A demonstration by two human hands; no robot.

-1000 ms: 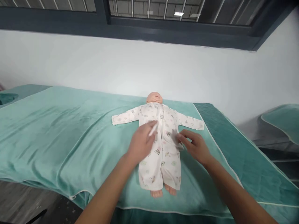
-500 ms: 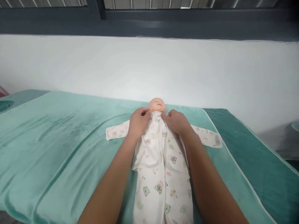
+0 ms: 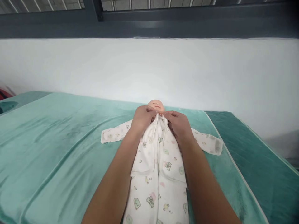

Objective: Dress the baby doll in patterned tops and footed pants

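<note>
A baby doll [image 3: 157, 104] lies on its back with its head toward the wall, wearing a white baby jacket [image 3: 149, 152] printed with small green bears. Both sleeves stretch out to the sides. My left hand [image 3: 145, 115] pinches the jacket's left front edge just below the doll's chin. On the other side of the neck, my right hand [image 3: 176, 121] pinches the right front edge. A small gap at the neckline shows between my fingertips. White trousers [image 3: 149, 202] in the same print extend below the jacket hem toward me.
A light green blanket [image 3: 58, 149] with soft folds covers the bed, with a darker green cover [image 3: 257, 149] at the right. Behind stands a white wall [image 3: 149, 68] under a dark window frame [image 3: 163, 26]. A red item [image 3: 5, 94] shows at the far left edge.
My two hands have come closer together at the doll's neck, drawing the jacket's front edges inward and lifting them a little. The jacket and trousers have shifted slightly left in view.
</note>
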